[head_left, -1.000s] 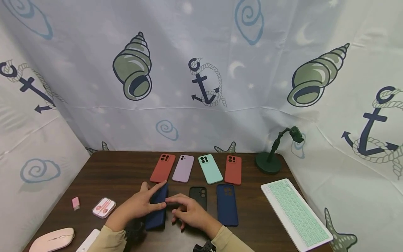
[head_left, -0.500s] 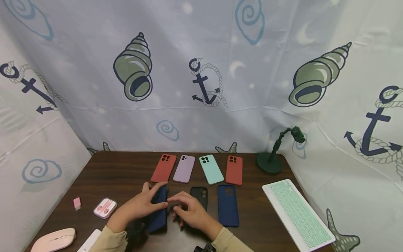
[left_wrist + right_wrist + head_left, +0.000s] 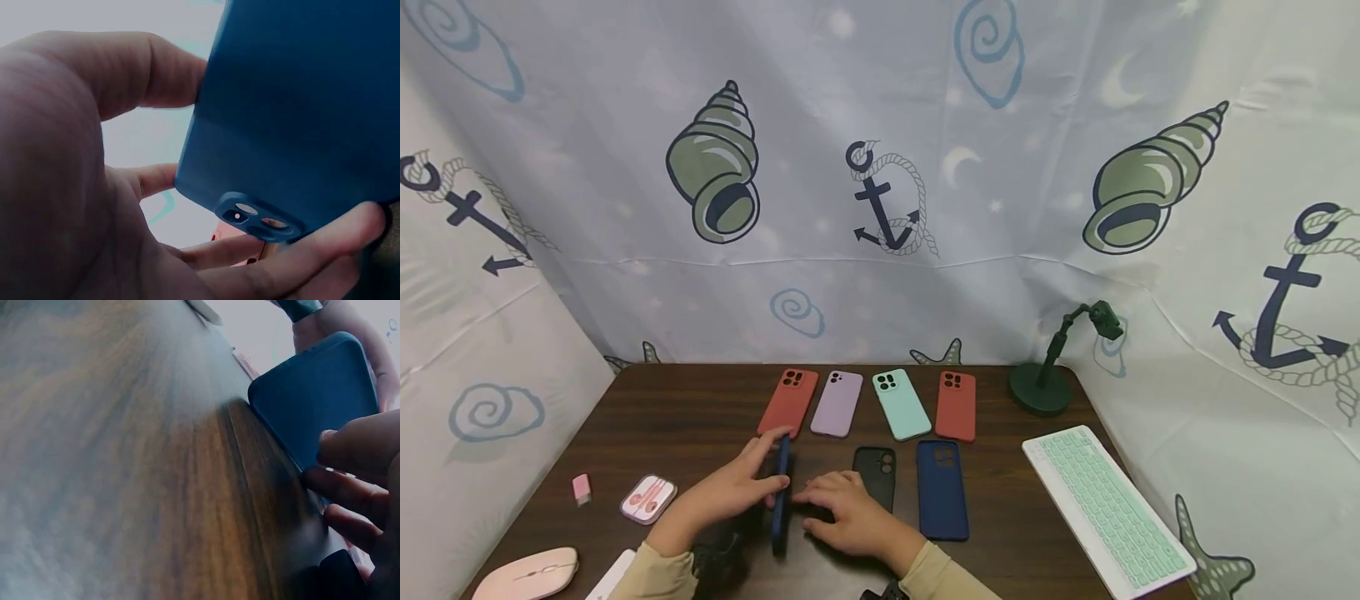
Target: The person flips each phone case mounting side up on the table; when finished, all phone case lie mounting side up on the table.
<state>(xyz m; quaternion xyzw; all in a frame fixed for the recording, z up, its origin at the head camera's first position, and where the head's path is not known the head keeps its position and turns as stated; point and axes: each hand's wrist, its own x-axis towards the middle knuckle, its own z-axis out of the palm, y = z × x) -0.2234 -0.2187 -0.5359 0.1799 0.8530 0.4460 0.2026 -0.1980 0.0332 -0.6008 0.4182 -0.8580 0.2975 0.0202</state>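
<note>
A blue phone case (image 3: 780, 508) stands tilted up on its long edge over the table, seen almost edge-on in the head view. My left hand (image 3: 737, 483) grips it, thumb on one edge and fingers at the other. The left wrist view shows the case's flat back (image 3: 300, 100) and its camera cutouts near the fingers. To the right, my right hand (image 3: 853, 517) rests low by the table with its fingers loosely bent toward the case. In the right wrist view its fingers (image 3: 353, 447) overlap the case; whether they touch it I cannot tell.
Behind lie red (image 3: 787, 404), lilac (image 3: 837, 406), mint (image 3: 902, 406) and another red phone case (image 3: 956, 408). A black case (image 3: 876, 475) and a blue one (image 3: 942, 492) lie right. Keyboard (image 3: 1108, 508), green lamp (image 3: 1040, 387), mouse (image 3: 527, 575) and earphone box (image 3: 649, 498) surround them.
My left hand has turned the blue case from lying nearly flat up onto its edge. The right hand has shifted slightly, its fingers now lower and closer together.
</note>
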